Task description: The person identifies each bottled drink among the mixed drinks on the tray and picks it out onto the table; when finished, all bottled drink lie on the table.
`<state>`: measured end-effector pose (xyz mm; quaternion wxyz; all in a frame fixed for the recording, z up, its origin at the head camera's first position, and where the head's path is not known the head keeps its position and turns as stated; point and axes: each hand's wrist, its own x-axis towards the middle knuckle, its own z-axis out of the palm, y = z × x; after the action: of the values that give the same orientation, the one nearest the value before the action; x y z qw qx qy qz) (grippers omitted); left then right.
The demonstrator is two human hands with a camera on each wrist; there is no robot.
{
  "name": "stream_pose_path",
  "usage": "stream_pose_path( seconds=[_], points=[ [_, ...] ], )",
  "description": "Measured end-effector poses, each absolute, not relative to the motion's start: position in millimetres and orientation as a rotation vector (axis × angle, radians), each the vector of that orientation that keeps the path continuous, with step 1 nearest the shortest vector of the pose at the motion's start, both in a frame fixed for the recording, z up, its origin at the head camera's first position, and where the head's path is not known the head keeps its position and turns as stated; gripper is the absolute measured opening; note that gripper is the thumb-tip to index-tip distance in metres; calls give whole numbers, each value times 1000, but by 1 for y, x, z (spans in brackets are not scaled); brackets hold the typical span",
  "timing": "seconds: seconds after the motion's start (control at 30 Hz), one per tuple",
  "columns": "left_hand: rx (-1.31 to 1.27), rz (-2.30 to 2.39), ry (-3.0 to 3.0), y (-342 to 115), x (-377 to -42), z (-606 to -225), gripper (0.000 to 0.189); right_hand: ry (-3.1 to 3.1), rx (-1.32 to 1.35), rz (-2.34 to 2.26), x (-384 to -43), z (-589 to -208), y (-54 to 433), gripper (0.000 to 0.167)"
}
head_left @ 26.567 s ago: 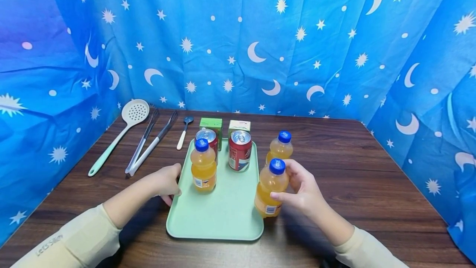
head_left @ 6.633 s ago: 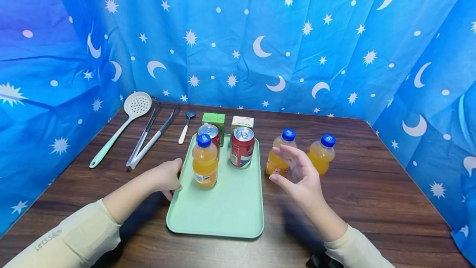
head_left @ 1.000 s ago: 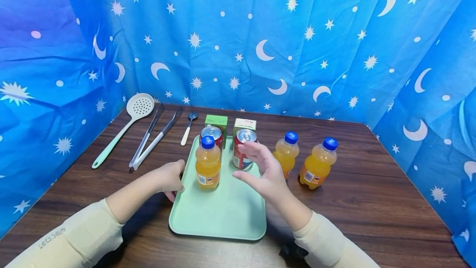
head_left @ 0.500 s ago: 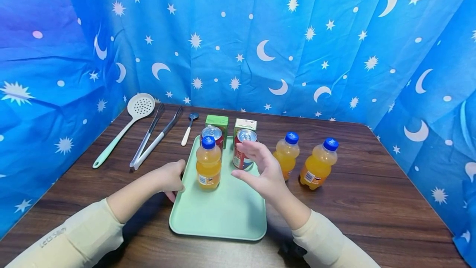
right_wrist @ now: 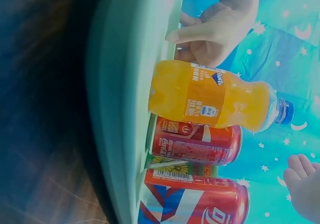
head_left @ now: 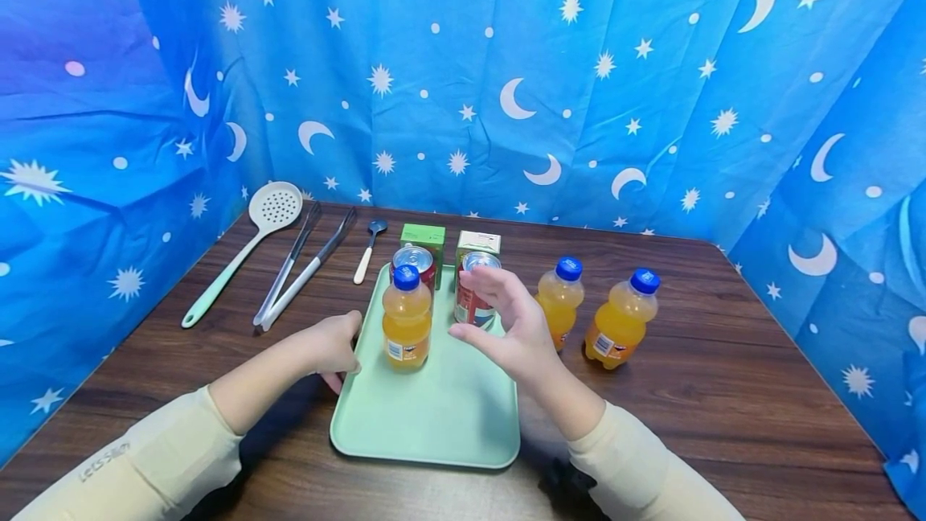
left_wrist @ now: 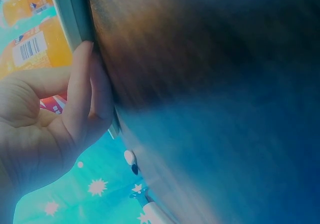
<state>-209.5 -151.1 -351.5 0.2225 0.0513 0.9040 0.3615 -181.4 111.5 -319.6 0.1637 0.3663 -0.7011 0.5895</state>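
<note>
My left hand [head_left: 327, 344] grips the left rim of a light green tray [head_left: 427, 424], thumb on top and fingers underneath; the left wrist view shows the fingers [left_wrist: 80, 89] along its edge. On the tray stands an orange soda bottle [head_left: 405, 324] with a blue cap. Behind it are a red soda can [head_left: 425, 260], partly hidden, and another red can [head_left: 470, 308]. My right hand [head_left: 517, 332] hovers over the tray's right side in front of that can, thumb and fingers spread apart, holding nothing. In the right wrist view the tray bottle [right_wrist: 215, 97] shows its label.
Two more orange soda bottles, one nearer [head_left: 560, 308] and one farther right [head_left: 618, 328], stand on the wooden table [head_left: 694, 424]. A green carton [head_left: 425, 235] and a white-topped carton [head_left: 479, 241] stand behind the cans. A skimmer [head_left: 275, 206], tongs [head_left: 307, 272] and small spoon [head_left: 367, 252] lie left.
The bottle my right hand held at the tray's right edge now stands on the table. Since then that hand has moved left over the tray. Over the last second both hands hardly move.
</note>
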Motion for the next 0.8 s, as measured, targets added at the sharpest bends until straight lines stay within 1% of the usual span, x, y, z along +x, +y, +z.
stream_pose_path(
  seconds=[0.8],
  points=[
    [134,989,2500,-151,-210,-352,36,-2052,1006,1714,-184,-314,101,64]
  ],
)
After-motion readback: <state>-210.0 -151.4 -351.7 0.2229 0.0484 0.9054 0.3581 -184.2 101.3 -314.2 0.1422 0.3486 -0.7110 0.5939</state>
